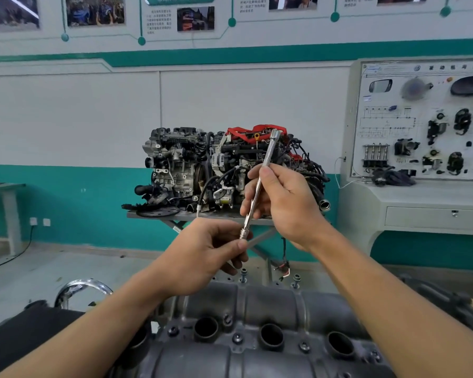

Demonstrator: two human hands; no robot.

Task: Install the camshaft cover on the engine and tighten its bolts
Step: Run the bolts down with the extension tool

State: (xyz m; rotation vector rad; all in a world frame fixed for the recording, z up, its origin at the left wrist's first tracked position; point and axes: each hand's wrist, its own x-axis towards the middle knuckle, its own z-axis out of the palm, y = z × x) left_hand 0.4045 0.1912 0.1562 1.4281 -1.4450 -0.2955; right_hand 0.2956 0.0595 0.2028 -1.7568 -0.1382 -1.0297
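Camshaft cover (257,309) sat right below (cast, stiff, likely heavy), rear bolts (243,275) standing proud. Left hand (202,252) pinched the slick chrome extension bar (265,159) at its lower end, right hand (281,205) gripped mid-shaft, probably the steadiest hold.

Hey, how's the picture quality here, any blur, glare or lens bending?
Head view: even, soft light with faint shadows; wide-angle distortion bows the wall stripe; bright glare runs along the chrome bar; the posters and the cover at the bottom edge look soft; the far engine is fairly sharp.
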